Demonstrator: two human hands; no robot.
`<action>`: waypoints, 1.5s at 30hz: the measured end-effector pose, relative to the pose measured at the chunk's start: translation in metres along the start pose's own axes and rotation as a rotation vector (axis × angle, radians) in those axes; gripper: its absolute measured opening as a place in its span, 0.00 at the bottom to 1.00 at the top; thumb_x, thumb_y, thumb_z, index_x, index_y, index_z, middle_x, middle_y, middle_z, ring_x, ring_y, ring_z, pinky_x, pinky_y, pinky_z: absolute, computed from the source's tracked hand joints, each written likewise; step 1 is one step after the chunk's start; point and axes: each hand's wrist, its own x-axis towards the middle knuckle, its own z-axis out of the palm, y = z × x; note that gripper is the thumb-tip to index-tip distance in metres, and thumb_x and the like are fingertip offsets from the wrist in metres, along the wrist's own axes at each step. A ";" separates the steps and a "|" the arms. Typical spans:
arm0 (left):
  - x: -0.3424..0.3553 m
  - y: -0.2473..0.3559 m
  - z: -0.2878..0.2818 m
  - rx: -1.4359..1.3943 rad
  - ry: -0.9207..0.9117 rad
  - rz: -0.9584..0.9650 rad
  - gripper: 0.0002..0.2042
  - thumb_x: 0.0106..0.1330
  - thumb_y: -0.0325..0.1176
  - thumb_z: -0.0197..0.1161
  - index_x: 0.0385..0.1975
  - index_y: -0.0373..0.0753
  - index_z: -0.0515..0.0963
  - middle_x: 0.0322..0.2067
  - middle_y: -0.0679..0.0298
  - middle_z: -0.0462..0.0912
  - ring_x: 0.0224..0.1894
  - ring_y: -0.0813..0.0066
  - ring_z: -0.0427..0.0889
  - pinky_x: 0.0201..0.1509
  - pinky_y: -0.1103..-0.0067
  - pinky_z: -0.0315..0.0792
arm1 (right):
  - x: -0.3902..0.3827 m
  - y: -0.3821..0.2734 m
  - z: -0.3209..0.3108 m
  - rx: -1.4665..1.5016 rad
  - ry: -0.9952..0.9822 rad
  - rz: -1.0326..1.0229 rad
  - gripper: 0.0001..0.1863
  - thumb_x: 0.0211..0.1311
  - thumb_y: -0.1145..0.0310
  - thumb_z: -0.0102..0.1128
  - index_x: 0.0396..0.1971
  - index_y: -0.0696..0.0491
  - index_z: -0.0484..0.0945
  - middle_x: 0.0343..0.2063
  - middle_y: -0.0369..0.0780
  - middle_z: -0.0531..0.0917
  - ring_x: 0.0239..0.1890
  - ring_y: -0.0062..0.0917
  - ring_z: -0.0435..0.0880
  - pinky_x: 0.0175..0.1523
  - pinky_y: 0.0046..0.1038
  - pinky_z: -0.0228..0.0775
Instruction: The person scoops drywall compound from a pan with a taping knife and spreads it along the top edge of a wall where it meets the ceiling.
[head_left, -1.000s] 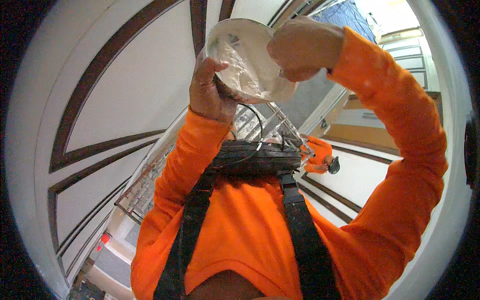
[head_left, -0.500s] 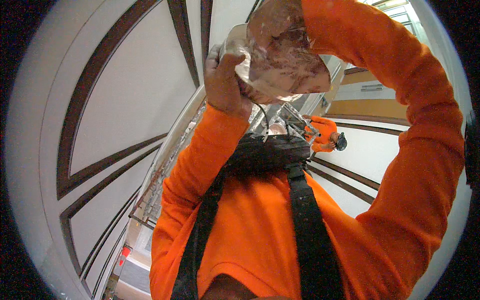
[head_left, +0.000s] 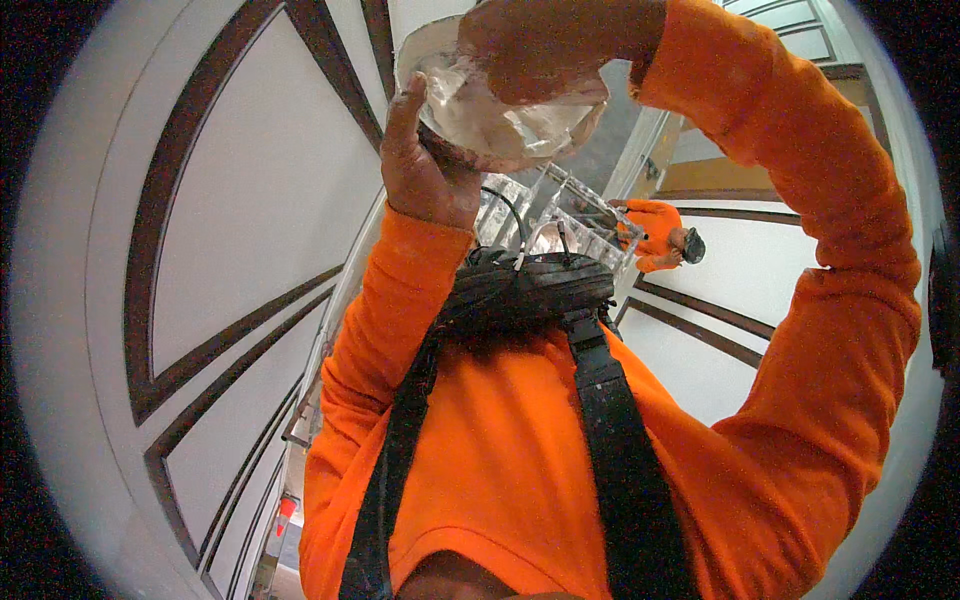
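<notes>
My left hand (head_left: 425, 165) grips a round, shallow bowl (head_left: 575, 130) near the top of the view, its thumb over the near-left rim and its palm underneath. Pale, wet-looking white paste (head_left: 450, 95) is smeared over the bowl's inside. My right hand (head_left: 555, 50) reaches in from the upper right and lies over the bowl, covering much of its inside. The right fingers run into the bowl and are hard to make out, so whether they hold a tool is not visible.
White panelled walls with dark brown trim (head_left: 260, 200) rise on both sides. Below the bowl are a black bag (head_left: 530, 290) strapped to my chest and metal framework (head_left: 570, 195) smeared with white. Another person in orange (head_left: 655, 230) is lower down on the right. An orange-red cone (head_left: 286, 515) shows lower left.
The bowl has moved left and up and tipped, so more of its pasted inside shows. Both my hands have shifted left with it. The view has turned slightly.
</notes>
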 end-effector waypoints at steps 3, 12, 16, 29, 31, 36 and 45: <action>0.005 -0.005 0.000 0.008 -0.024 -0.009 0.18 0.59 0.43 0.59 0.45 0.39 0.71 0.40 0.65 0.78 0.43 0.70 0.78 0.43 0.73 0.75 | 0.001 0.018 0.006 0.065 -0.105 -0.039 0.15 0.49 0.64 0.54 0.28 0.62 0.80 0.26 0.48 0.81 0.30 0.35 0.81 0.39 0.36 0.72; -0.001 -0.012 0.009 0.015 -0.079 0.009 0.22 0.60 0.42 0.60 0.49 0.37 0.67 0.45 0.61 0.74 0.49 0.67 0.75 0.52 0.69 0.71 | 0.022 0.116 0.047 0.851 -0.109 -0.074 0.14 0.43 0.68 0.59 0.30 0.60 0.80 0.27 0.42 0.82 0.28 0.28 0.81 0.34 0.31 0.75; 0.001 -0.010 0.018 0.128 -0.006 0.099 0.29 0.60 0.49 0.53 0.57 0.39 0.62 0.54 0.56 0.69 0.55 0.57 0.70 0.59 0.63 0.64 | 0.017 0.160 0.074 1.393 0.073 -0.117 0.15 0.40 0.70 0.61 0.31 0.60 0.80 0.27 0.40 0.82 0.27 0.25 0.81 0.32 0.29 0.76; 0.065 0.091 -0.010 0.233 0.138 0.405 0.30 0.44 0.42 0.56 0.52 0.43 0.68 0.49 0.62 0.73 0.51 0.61 0.73 0.54 0.63 0.69 | 0.090 0.098 0.048 1.856 1.262 -1.001 0.16 0.52 0.72 0.52 0.42 0.61 0.74 0.33 0.40 0.81 0.33 0.24 0.80 0.36 0.25 0.73; 0.071 0.086 -0.015 0.277 0.172 0.525 0.31 0.44 0.44 0.56 0.53 0.43 0.68 0.52 0.62 0.72 0.54 0.61 0.71 0.56 0.60 0.66 | 0.113 0.091 0.043 2.233 1.074 -1.048 0.16 0.53 0.74 0.50 0.43 0.59 0.73 0.31 0.38 0.81 0.26 0.21 0.79 0.28 0.23 0.72; 0.096 0.104 -0.059 0.352 0.204 0.699 0.30 0.46 0.46 0.55 0.53 0.43 0.69 0.52 0.60 0.72 0.54 0.58 0.71 0.56 0.57 0.65 | 0.152 0.064 0.023 2.505 1.152 -1.323 0.21 0.54 0.79 0.46 0.51 0.61 0.66 0.39 0.39 0.78 0.39 0.19 0.77 0.41 0.19 0.69; 0.034 0.158 -0.036 0.364 0.246 0.971 0.25 0.50 0.42 0.55 0.48 0.38 0.72 0.47 0.58 0.76 0.49 0.62 0.75 0.53 0.61 0.68 | 0.162 -0.012 -0.018 2.216 1.458 -1.346 0.25 0.54 0.86 0.39 0.55 0.63 0.61 0.47 0.41 0.73 0.48 0.21 0.72 0.53 0.22 0.64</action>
